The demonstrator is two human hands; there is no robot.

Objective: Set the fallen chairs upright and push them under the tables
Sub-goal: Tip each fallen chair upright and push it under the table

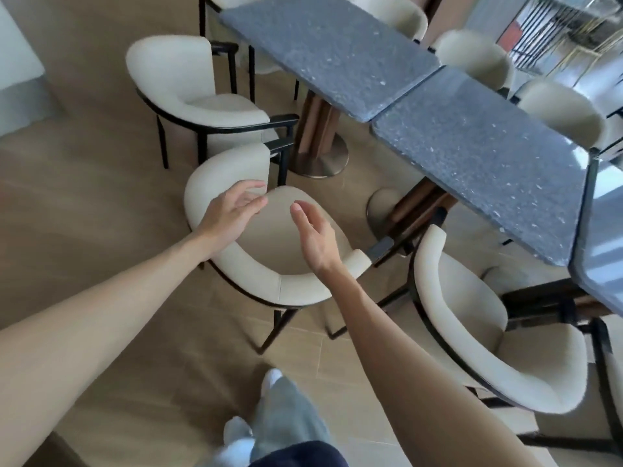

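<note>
A cream armchair with a curved back and black legs stands upright in front of me, facing the grey stone tables, its seat outside the table edge. My left hand hovers over its left back rim, fingers relaxed, holding nothing. Above the seat, my right hand is open with straight fingers, touching nothing that I can see. A second cream chair stands upright at the left, turned partly from the table. A third cream chair stands upright at the right, partly under the table.
Several more cream chairs line the far side of the tables. Round metal pedestal bases hold the tables up. Wooden floor spreads to the left. My legs and white socks are at the bottom.
</note>
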